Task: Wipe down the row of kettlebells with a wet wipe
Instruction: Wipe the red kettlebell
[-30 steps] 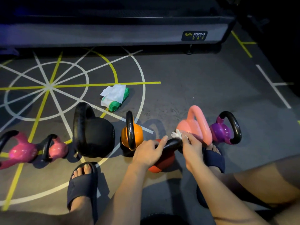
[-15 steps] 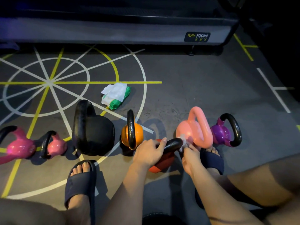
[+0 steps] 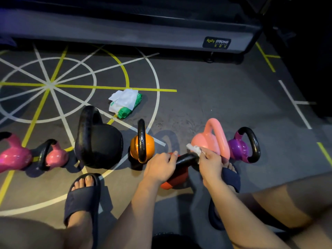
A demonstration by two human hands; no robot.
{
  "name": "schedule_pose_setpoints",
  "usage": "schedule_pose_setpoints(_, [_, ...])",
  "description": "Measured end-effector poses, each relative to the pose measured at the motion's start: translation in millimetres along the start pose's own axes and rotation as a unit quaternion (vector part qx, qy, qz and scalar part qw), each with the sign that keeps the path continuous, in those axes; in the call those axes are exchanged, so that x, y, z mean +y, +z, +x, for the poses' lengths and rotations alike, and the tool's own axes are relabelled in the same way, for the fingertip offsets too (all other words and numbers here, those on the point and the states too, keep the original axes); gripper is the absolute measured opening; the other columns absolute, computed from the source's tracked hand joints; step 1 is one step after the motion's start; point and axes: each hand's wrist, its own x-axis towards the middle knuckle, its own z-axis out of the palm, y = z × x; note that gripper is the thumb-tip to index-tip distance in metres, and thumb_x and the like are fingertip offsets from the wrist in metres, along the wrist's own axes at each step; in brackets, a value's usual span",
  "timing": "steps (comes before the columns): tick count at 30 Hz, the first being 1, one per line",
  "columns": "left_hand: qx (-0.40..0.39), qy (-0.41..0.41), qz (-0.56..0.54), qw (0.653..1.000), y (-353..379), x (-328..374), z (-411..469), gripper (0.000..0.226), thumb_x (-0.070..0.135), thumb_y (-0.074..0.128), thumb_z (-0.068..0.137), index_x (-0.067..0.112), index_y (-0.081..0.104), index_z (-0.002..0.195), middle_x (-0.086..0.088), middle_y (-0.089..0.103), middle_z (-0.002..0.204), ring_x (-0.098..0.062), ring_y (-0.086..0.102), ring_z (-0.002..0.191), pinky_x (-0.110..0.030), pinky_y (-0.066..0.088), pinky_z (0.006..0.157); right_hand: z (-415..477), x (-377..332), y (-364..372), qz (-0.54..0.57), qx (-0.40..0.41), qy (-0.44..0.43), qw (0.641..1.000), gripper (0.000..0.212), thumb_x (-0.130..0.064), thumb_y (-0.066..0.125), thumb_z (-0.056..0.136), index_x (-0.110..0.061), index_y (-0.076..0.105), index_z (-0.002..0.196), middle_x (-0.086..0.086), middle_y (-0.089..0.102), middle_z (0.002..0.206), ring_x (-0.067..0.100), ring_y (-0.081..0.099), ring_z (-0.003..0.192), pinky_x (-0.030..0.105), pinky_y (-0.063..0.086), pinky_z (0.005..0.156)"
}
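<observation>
A row of kettlebells stands on the gym floor. A red kettlebell (image 3: 177,178) with a black handle sits tilted toward me. My left hand (image 3: 160,167) grips the left end of its handle. My right hand (image 3: 210,165) pinches a crumpled white wet wipe (image 3: 194,149) against the handle's right end. To the left stand an orange kettlebell (image 3: 150,144), a big black kettlebell (image 3: 100,141) and two pink kettlebells (image 3: 57,156) (image 3: 13,156). To the right are a salmon kettlebell (image 3: 209,139) and a purple kettlebell (image 3: 238,147).
A green-and-white pack of wipes (image 3: 125,103) lies on the floor behind the row. My feet in dark slides (image 3: 81,196) (image 3: 230,177) flank the red kettlebell. A low grey equipment base (image 3: 125,31) runs along the back.
My right hand with the wipe has slid back up along the handle's right end, after dipping lower half a second ago. My left hand keeps its hold.
</observation>
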Motion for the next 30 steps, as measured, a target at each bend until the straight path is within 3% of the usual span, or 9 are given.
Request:
schedule_pose_setpoints(4, [-0.005,-0.003,-0.006,1.000,-3.1,1.0,-0.6,0.054,0.048,0.034,0.106,0.025,0.046,0.059,-0.014,0.070,0.094,-0.034,0.062,0.096,-0.040,0.041,0.079,-1.3,6.6,2.4,-0.007,-0.002,0.042,0.999,0.030,-0.016,0.058,0.084,-0.036,0.076,0.099,-0.013,0.068,0.089,0.013,0.060,0.084,0.033,0.051,0.076])
schedule_pose_setpoints(9, [0.000,-0.007,-0.004,1.000,-2.5,-1.8,2.0,0.054,0.046,0.036,0.105,0.023,0.047,0.057,-0.013,0.071,0.089,-0.034,0.063,0.094,-0.040,0.043,0.077,-42.8,-16.2,-0.6,-0.157,-0.007,-0.085,0.984,0.042,-0.011,0.051,0.091,-0.037,0.074,0.115,0.000,0.074,0.111,0.027,0.065,0.107,0.027,0.047,0.092])
schedule_pose_setpoints(13, [-0.008,-0.001,-0.021,1.000,0.3,-3.3,0.5,0.052,0.047,0.034,0.104,0.021,0.060,0.067,-0.009,0.072,0.089,-0.030,0.065,0.094,-0.043,0.049,0.083,-66.7,-14.4,7.3,-0.145,-0.034,-0.229,0.962,0.029,-0.015,0.063,0.093,-0.025,0.073,0.119,-0.019,0.063,0.129,0.003,0.053,0.129,0.017,0.040,0.106])
schedule_pose_setpoints(16, [-0.007,-0.005,-0.030,1.000,-0.4,-5.0,0.1,0.050,0.045,0.035,0.103,0.017,0.072,0.086,-0.009,0.073,0.095,-0.030,0.063,0.098,-0.045,0.049,0.088,-58.6,-4.8,5.3,-0.133,-0.025,-0.242,0.961,0.025,-0.021,0.064,0.096,-0.028,0.073,0.119,-0.023,0.061,0.125,-0.012,0.045,0.126,0.005,0.034,0.103])
schedule_pose_setpoints(18, [-0.009,-0.008,-0.025,1.000,-1.0,-4.6,-1.0,0.048,0.043,0.037,0.101,0.017,0.069,0.076,-0.008,0.071,0.088,-0.030,0.063,0.093,-0.044,0.049,0.084,-52.3,-7.1,2.8,-0.110,-0.015,-0.196,0.974,0.023,-0.024,0.063,0.097,-0.029,0.074,0.116,-0.022,0.064,0.118,-0.016,0.046,0.118,-0.002,0.032,0.094])
schedule_pose_setpoints(22, [-0.018,-0.017,-0.021,0.999,-3.2,-2.1,-2.8,0.047,0.042,0.039,0.098,0.020,0.052,0.058,-0.003,0.060,0.069,-0.029,0.061,0.081,-0.040,0.048,0.072,-30.3,0.6,5.5,-0.063,0.058,-0.001,0.996,0.032,-0.050,0.055,0.093,-0.026,0.077,0.095,0.003,0.076,0.088,0.026,0.067,0.088,0.032,0.051,0.084])
schedule_pose_setpoints(25, [-0.022,-0.020,-0.025,0.999,-4.9,-0.9,-3.1,0.048,0.042,0.039,0.098,0.020,0.049,0.056,-0.002,0.056,0.066,-0.029,0.060,0.079,-0.039,0.044,0.069,-11.8,0.0,9.2,0.192,0.038,0.168,0.966,0.021,-0.028,0.075,0.084,-0.009,0.073,0.094,0.005,0.064,0.072,0.017,0.058,0.065,0.035,0.052,0.073])
schedule_pose_setpoints(27, [-0.023,-0.019,-0.025,0.999,-6.2,0.0,-3.4,0.047,0.042,0.039,0.098,0.021,0.050,0.057,-0.002,0.056,0.066,-0.027,0.059,0.077,-0.038,0.043,0.069,-8.8,3.7,13.8,0.225,0.038,0.178,0.957,0.026,-0.020,0.078,0.082,-0.002,0.073,0.100,0.005,0.065,0.075,0.015,0.060,0.066,0.036,0.053,0.071])
schedule_pose_setpoints(30, [-0.017,-0.021,-0.033,0.999,-8.8,0.2,-3.4,0.047,0.039,0.040,0.099,0.020,0.048,0.056,0.000,0.052,0.063,-0.025,0.054,0.074,-0.036,0.035,0.066,-33.0,-1.5,11.4,0.085,0.081,0.104,0.988,0.022,-0.040,0.069,0.088,-0.029,0.078,0.104,-0.005,0.074,0.094,0.016,0.067,0.089,0.037,0.054,0.088])
